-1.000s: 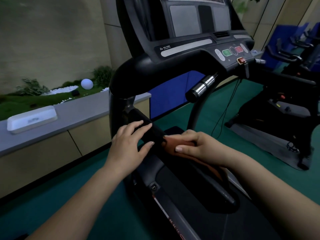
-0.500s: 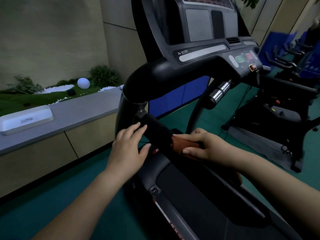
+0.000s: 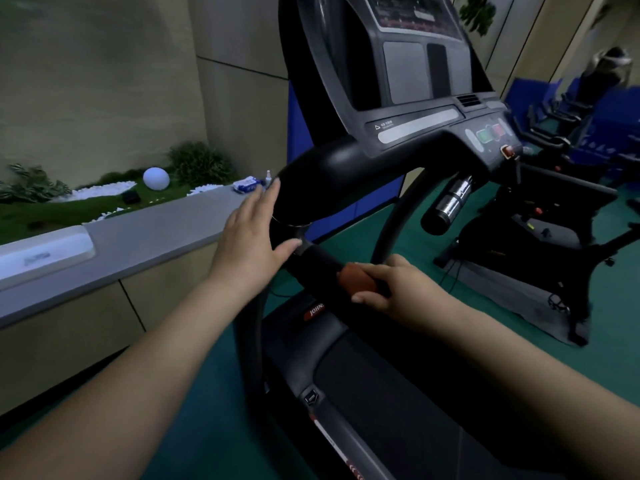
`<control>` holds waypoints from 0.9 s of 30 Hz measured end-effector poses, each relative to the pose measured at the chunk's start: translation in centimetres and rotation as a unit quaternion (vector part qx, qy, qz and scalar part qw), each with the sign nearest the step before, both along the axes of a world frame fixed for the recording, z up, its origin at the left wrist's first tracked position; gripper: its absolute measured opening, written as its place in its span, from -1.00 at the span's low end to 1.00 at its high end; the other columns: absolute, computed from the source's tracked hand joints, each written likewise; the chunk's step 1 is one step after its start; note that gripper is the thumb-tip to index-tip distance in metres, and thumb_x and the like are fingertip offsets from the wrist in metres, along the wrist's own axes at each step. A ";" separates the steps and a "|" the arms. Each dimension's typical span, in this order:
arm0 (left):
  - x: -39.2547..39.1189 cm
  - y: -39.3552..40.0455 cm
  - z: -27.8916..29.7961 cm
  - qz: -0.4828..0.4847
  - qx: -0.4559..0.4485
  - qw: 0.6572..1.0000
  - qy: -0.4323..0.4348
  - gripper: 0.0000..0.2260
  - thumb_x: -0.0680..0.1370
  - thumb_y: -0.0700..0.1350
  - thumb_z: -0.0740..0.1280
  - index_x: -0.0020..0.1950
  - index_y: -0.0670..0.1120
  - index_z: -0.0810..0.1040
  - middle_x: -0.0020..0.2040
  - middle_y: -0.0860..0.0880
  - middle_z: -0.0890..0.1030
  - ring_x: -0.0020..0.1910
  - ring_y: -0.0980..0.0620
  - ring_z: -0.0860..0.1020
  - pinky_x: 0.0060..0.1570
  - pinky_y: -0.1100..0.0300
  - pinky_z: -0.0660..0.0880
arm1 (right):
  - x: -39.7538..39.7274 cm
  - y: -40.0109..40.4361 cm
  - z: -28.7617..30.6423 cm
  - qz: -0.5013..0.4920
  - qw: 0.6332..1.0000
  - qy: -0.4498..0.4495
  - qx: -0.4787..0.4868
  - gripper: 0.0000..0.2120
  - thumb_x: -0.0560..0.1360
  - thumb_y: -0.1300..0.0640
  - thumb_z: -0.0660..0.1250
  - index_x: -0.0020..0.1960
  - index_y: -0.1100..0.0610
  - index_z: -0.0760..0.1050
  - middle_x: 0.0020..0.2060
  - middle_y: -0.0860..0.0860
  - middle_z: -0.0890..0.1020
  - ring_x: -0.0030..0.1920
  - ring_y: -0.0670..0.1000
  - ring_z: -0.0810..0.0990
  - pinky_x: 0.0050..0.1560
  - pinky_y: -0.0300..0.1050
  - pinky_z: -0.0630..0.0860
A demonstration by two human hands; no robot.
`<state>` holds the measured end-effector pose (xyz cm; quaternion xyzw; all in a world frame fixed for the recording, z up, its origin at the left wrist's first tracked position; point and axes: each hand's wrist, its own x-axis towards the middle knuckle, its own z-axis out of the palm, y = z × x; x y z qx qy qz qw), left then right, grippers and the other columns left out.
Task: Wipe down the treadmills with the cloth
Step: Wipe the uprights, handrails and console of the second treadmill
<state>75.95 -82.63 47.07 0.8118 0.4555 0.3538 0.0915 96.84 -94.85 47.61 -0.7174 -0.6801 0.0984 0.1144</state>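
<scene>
Left hand point(image 3: 251, 233) has slid up off the handrail point(image 3: 317, 259), fingers straight, thumb at the rail's upper end and fingertips up at the black curve under the console point(image 3: 415, 98), while the right hand point(image 3: 391, 291) stays curled round the orange cloth point(image 3: 355, 280), wrapped on the rail just below. With the left out of the way, I'd say the wipe is heading up the rail, much of the treadmill point(image 3: 381, 393) not yet done.
</scene>
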 end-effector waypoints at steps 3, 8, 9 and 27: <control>0.5 1.2 1.0 -0.031 0.001 1.000 -0.002 -0.16 0.45 0.06 0.43 0.56 0.07 -0.03 0.50 -0.05 0.23 0.44 -0.09 0.25 0.35 0.04 0.27 | -1.3 1.8 -0.2 -0.018 0.999 -0.005 0.040 -0.46 0.48 -0.25 0.26 0.43 -0.17 0.31 -0.02 0.03 0.37 0.03 0.09 0.46 0.09 -0.08 0.43; 0.8 2.2 1.0 -0.029 0.049 0.998 0.016 -0.17 0.46 0.09 0.41 0.55 0.12 -0.06 0.36 -0.10 0.38 0.31 -0.15 0.38 0.21 0.01 0.38 | -3.3 4.4 -0.4 -0.042 0.996 -0.038 0.068 -0.41 0.48 -0.26 0.25 0.46 -0.13 0.28 -0.04 0.02 0.33 0.07 0.14 0.45 0.09 -0.03 0.44; 0.7 2.4 0.8 -0.030 0.061 0.998 0.018 -0.18 0.46 0.10 0.40 0.55 0.12 -0.06 0.34 -0.10 0.39 0.29 -0.16 0.40 0.19 0.02 0.40 | -3.2 4.0 -0.4 -0.047 0.996 -0.038 0.065 -0.41 0.48 -0.26 0.26 0.46 -0.14 0.28 -0.04 0.02 0.33 0.07 0.13 0.45 0.08 -0.04 0.43; 1.0 3.6 1.6 -0.072 0.058 0.995 -0.023 -0.24 0.43 0.16 0.41 0.50 0.29 0.03 0.26 -0.05 0.39 0.21 -0.09 0.43 -0.04 0.13 0.37 | -2.2 3.2 -0.5 -0.068 0.997 -0.020 0.025 -0.49 0.51 -0.29 0.16 0.44 -0.24 0.25 0.00 0.00 0.40 0.09 0.10 0.50 0.05 -0.04 0.45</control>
